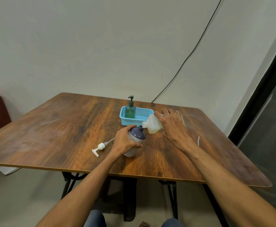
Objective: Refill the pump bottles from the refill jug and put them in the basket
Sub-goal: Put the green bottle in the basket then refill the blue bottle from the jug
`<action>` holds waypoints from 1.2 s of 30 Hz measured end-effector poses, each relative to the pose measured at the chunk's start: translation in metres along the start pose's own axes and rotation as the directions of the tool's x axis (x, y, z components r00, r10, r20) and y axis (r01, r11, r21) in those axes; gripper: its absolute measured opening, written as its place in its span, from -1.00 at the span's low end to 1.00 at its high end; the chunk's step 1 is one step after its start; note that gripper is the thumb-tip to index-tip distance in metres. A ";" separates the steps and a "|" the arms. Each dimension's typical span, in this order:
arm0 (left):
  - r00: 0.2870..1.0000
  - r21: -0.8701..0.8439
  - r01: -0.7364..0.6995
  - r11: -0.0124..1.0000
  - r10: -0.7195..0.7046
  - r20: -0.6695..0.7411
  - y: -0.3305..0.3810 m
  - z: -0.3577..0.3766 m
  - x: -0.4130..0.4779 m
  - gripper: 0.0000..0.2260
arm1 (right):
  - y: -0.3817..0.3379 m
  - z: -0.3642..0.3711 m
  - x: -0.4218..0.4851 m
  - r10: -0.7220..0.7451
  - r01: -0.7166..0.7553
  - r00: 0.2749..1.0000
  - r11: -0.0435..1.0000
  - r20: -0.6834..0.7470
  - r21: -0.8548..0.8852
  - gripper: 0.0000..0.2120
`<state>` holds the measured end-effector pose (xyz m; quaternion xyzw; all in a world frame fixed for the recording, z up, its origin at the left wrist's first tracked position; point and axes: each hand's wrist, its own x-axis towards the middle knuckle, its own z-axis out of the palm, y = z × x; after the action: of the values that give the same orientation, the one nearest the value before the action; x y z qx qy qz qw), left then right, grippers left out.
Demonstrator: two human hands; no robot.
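Refill jug point(152, 126) tipped to the open neck of a purple bottle point(137, 139), mid-bench point(52, 128).
A loose white pump head point(99, 147) lies toward the near edge; just right of it the left hand point(124, 141) curls its fingers round the tilted purple bottle. Toward the far edge, a green pump bottle point(130, 110) stands upright in the left end of the blue basket point(144, 110). The right hand point(171, 126) wraps its fingers over the jug, spout at the bottle's mouth.

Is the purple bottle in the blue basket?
No, the purple bottle is on the table, held by the left hand; only the green bottle sits in the basket.
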<state>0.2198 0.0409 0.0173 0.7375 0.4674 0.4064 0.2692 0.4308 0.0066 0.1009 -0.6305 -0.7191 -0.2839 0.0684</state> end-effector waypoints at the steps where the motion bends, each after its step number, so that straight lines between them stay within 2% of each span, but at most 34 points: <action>1: 1.000 -0.001 0.000 1.000 0.000 0.000 0.000 0.000 0.000 -0.18 | 0.000 0.000 0.000 0.002 -0.002 1.000 1.000 -0.001 0.002 -0.25; 36: 1.000 -0.004 0.018 1.000 -0.018 0.005 -0.002 0.002 0.001 -0.17 | 0.000 0.003 0.001 -0.004 0.004 1.000 1.000 -0.001 -0.015 -0.22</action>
<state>0.2210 0.0422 0.0154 0.7336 0.4726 0.4032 0.2755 0.4313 0.0088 0.0991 -0.6295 -0.7181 -0.2900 0.0635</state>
